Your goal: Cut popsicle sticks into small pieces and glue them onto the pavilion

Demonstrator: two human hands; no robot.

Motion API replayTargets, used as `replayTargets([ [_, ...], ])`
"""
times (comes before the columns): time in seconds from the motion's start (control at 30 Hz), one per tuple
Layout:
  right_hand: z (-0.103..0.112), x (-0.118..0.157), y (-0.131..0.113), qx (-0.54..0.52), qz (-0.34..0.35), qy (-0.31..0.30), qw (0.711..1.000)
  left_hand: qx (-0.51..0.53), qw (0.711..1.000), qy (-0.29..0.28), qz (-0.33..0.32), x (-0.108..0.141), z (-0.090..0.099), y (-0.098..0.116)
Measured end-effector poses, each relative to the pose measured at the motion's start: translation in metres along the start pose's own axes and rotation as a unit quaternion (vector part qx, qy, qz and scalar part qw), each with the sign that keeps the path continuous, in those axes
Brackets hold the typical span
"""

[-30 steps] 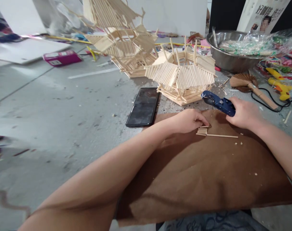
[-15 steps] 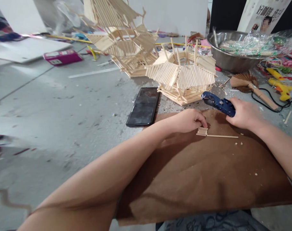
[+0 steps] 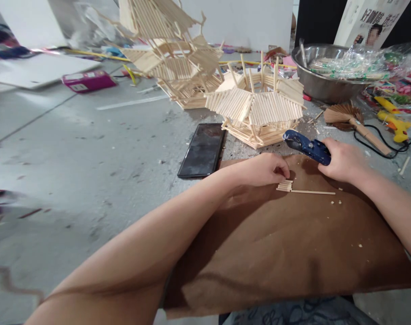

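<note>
My left hand rests at the upper part of the brown sheet, its fingers curled together just above a small row of short sticks. Whatever those fingertips hold, if anything, is too small to make out. A longer thin stick lies to the right of the row. In my right hand is a dark blue hand tool, its head pointing left above the sheet. Behind the tool stands a low stick-built structure with sloping roof panels.
A black phone lies left of the low structure. Farther back rises a taller stick tower. On the right are a metal bowl, a brown brush and a yellow glue gun. A purple box sits back left.
My left fingertips have shifted slightly left and up, away from the row of short sticks. The right hand and the blue tool have hardly moved.
</note>
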State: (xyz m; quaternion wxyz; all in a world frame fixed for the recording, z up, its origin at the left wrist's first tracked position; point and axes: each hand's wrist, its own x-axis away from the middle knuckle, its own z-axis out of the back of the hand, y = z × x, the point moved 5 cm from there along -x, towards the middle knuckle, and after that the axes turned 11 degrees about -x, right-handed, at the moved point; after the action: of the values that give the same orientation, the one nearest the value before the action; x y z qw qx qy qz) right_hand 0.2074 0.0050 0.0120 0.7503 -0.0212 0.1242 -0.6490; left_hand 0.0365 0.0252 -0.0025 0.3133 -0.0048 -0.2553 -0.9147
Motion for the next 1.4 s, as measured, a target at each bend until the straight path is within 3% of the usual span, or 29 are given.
replayTargets([
  [0.57, -0.001, 0.001, -0.001, 0.005, 0.006, 0.004, 1.000, -0.047, 0.999, 0.012, 0.013, 0.000, -0.003, 0.005],
  [0.73, 0.002, 0.000, -0.001, -0.037, 0.024, 0.033, 0.998, 0.086, 0.988, 0.116, 0.049, 0.001, 0.005, -0.001],
  [0.93, 0.005, -0.003, 0.001, -0.078, 0.033, 0.067, 0.994, 0.290, 0.926, 0.238, 0.029, 0.000, 0.006, -0.008],
  [1.17, 0.001, -0.002, 0.001, -0.093, 0.035, 0.056, 0.993, 0.225, 0.921, 0.319, -0.007, 0.006, 0.011, -0.005],
  [1.4, -0.002, 0.001, -0.006, -0.070, 0.093, 0.050, 0.992, 0.190, 0.909, 0.369, -0.032, 0.010, 0.014, -0.002],
])
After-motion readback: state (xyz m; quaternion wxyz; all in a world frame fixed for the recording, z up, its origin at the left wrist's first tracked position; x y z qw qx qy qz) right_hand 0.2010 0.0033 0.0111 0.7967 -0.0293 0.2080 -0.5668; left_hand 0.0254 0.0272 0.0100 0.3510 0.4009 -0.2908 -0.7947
